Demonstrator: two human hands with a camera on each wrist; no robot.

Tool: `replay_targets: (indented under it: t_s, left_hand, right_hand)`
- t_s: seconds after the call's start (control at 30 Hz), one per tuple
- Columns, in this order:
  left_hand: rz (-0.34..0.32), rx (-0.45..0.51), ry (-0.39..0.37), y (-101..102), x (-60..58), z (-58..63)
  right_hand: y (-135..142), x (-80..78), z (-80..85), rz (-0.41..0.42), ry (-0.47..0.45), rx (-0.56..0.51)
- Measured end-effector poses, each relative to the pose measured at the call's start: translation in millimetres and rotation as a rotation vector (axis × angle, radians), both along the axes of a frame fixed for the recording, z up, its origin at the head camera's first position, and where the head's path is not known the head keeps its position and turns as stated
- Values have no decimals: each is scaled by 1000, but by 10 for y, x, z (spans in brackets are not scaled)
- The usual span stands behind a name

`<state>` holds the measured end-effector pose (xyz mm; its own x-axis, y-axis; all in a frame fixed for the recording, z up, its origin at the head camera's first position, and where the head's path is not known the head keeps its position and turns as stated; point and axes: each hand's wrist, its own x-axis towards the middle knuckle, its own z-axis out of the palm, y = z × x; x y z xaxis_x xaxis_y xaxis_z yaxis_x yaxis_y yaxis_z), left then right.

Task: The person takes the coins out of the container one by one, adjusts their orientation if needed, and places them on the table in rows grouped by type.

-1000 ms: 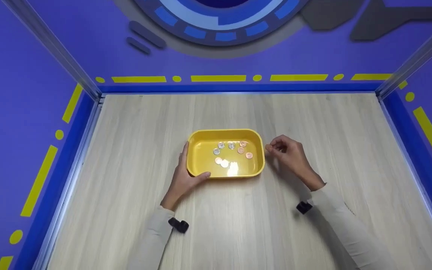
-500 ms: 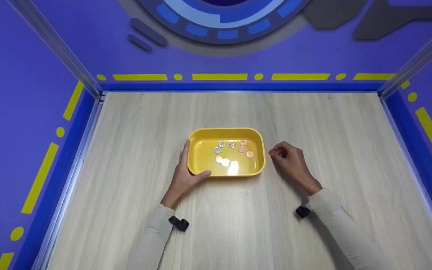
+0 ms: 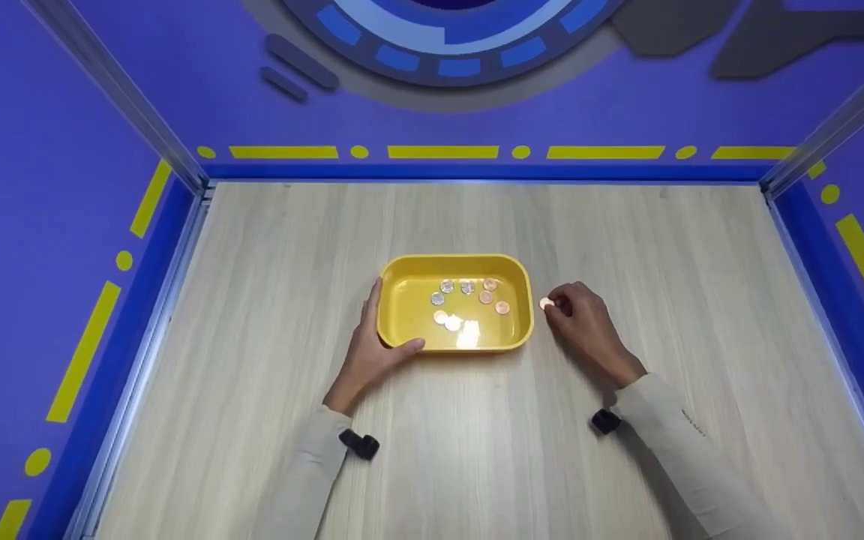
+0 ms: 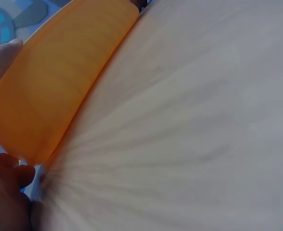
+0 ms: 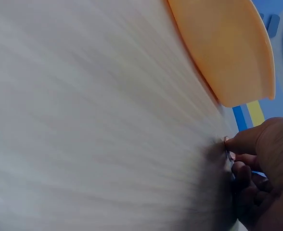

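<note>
A yellow plastic tray [image 3: 402,300] with rounded corners sits on the table, holding several coins, some silver [image 3: 437,298] and some copper-coloured [image 3: 502,307]. My left hand [image 3: 372,356] grips its near left corner, thumb along the near side and fingers against the left end. In the left wrist view that thumb [image 4: 6,57] lies on the tray's outer wall [image 4: 59,77]. To the right of the tray, my right hand [image 3: 586,322] pinches a copper coin [image 3: 547,303] between thumb and fingertips, low over the tabletop. The right wrist view shows this coin [image 5: 226,143] nearly edge-on.
The pale wood-grain table [image 3: 462,450] is bounded by blue panels with yellow dashes at the back [image 3: 443,151] and both sides. Metal rails run along the corners. Each sleeve carries a small black wrist camera [image 3: 361,444].
My right hand has drawn slightly toward me and right, away from the tray's rim, with the coin. The coin now faces upward and shines. My left hand keeps its grip; the head view shifted slightly.
</note>
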<state>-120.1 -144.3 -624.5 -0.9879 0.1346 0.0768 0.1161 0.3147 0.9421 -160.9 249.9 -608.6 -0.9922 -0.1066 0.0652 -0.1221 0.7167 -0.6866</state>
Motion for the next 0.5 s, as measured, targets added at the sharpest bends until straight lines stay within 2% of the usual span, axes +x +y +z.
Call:
replay_targets:
  t_s: [0.27, 0.5]
  left_hand:
    - [-33, 3, -17, 1, -25, 45]
    - [-34, -20, -30, -26, -16, 68]
  right_hand:
    - [9, 8, 63, -4, -33, -4]
    - [-7, -1, 294, 15, 27, -88]
